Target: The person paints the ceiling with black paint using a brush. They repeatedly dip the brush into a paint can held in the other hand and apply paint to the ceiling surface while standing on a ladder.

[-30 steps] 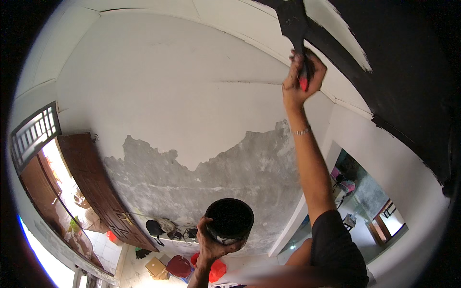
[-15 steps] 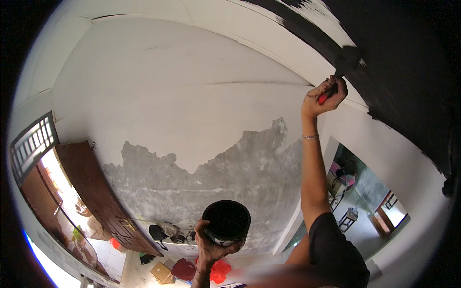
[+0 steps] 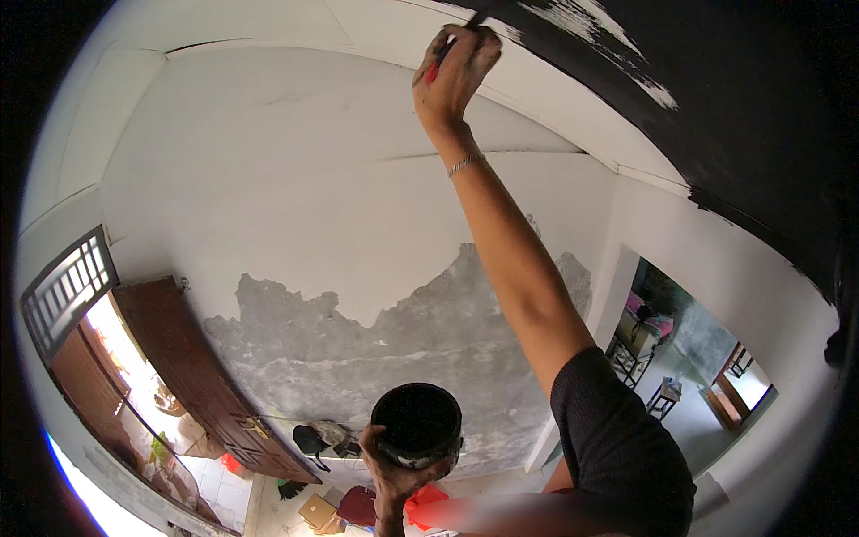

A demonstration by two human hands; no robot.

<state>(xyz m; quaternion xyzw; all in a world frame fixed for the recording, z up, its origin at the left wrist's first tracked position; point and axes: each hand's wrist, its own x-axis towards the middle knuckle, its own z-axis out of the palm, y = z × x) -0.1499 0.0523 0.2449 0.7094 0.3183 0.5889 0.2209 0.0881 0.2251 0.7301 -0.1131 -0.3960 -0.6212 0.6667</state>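
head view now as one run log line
left hand: holds dark container | right hand: high, grips brush handle | overhead surface: black, white streaks

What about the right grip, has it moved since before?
Yes: against the grey wall patch, the right grip is farther left and higher in the picture.

Paintbrush (image 3: 478, 17) cropped above, blurred patch (image 3: 537, 515) below

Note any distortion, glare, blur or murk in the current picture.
In the head view, the brown door bows with fisheye distortion, daylight at the doorway glares white, a blurred smear lies along the lower edge, and the black bucket shows little detail inside.
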